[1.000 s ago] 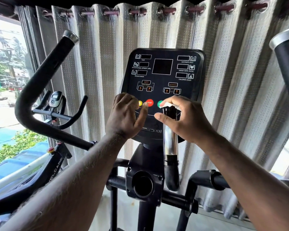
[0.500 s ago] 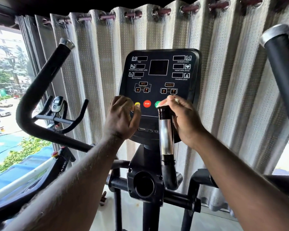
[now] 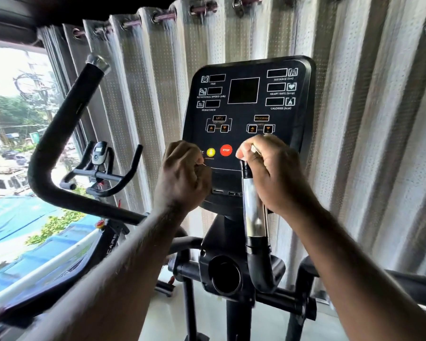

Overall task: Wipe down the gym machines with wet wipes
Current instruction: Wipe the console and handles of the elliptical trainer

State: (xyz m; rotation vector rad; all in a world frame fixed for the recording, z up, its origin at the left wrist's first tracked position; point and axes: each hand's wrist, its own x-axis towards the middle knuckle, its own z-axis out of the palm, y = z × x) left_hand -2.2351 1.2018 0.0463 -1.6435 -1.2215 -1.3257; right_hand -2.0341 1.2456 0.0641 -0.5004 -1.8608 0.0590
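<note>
Curtains [image 3: 359, 124] back the console [image 3: 246, 112]; at its five o'clock, right hand [image 3: 273, 173] fingers clamp a wipe [image 3: 254, 149] on the chrome handle [image 3: 253, 207]; left hand [image 3: 182, 173] curled, grasp unclear.

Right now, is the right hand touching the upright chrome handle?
Touching. The head view shows the right hand wrapped round the top of the chrome handle, with no gap; a white wipe shows between its fingers.
</note>
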